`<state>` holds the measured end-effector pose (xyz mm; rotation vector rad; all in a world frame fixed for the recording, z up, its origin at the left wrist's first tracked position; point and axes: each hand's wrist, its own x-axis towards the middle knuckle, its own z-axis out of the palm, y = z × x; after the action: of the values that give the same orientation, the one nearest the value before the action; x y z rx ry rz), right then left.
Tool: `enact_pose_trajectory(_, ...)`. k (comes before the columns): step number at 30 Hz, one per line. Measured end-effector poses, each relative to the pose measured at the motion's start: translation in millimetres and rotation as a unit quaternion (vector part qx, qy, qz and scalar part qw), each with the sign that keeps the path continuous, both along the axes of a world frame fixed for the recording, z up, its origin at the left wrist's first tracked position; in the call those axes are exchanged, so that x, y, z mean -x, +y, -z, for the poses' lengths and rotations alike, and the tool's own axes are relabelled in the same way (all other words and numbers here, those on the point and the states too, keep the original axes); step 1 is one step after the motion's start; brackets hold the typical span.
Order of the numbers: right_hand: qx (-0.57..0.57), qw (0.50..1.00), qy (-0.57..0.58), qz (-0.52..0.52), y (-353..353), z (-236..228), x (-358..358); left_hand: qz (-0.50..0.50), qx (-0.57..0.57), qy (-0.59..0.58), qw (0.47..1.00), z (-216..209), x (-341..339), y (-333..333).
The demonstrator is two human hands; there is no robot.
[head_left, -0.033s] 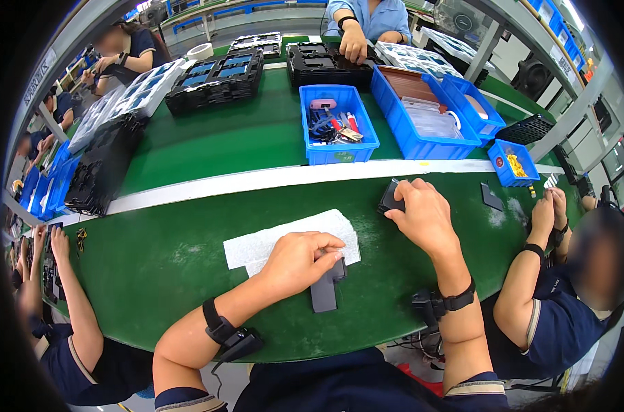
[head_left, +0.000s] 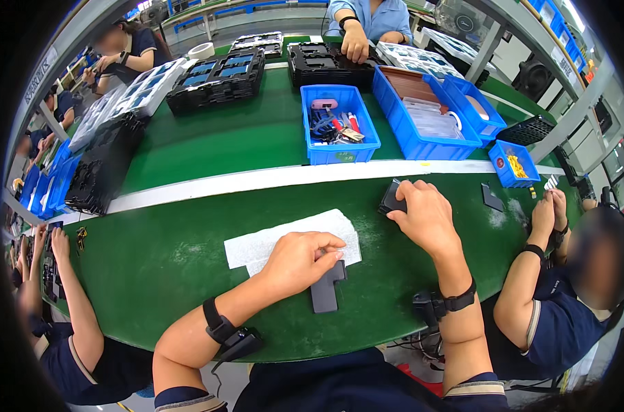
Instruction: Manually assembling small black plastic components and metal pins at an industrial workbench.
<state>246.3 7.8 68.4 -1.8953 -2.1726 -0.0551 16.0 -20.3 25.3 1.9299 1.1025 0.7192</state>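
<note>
The left forearm (head_left: 246,296) reaches up and rightward from the lower edge, while the right forearm (head_left: 451,268) runs up nearly straight; each wears a black wrist strap (head_left: 216,321). A dark notched piece (head_left: 323,295) lies on the green table (head_left: 154,275), its near end pointing toward the body and its far end just under the thumb of the left hand (head_left: 299,257). That hand is bent inward, fingers curled toward the thumb (whether they actually pinch the piece, I cannot tell), above a white cloth (head_left: 339,230). Farther out, the right hand (head_left: 424,213) arches palm down, thumb and fingers closed around a dark block (head_left: 391,198) at its left side. Beyond lie a white strip (head_left: 236,187) and a blue bin (head_left: 339,156) of tools.
</note>
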Motion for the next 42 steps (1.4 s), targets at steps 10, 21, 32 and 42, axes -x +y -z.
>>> enact_pose_trajectory(10,-0.117,0.987,-0.012,-0.108,-2,13,20,-0.085,0.088,-0.163,0.979,16,3,13)
enact_pose_trajectory(21,-0.054,0.946,0.25,-0.199,-8,32,53,-0.076,0.199,-0.324,0.922,22,4,21)
enact_pose_trajectory(32,-0.166,0.928,0.184,-0.278,-8,31,56,-0.059,0.195,-0.293,0.934,17,5,19)
enact_pose_trajectory(42,-0.217,0.902,0.195,-0.317,2,48,50,-0.055,0.178,-0.314,0.931,25,9,22)
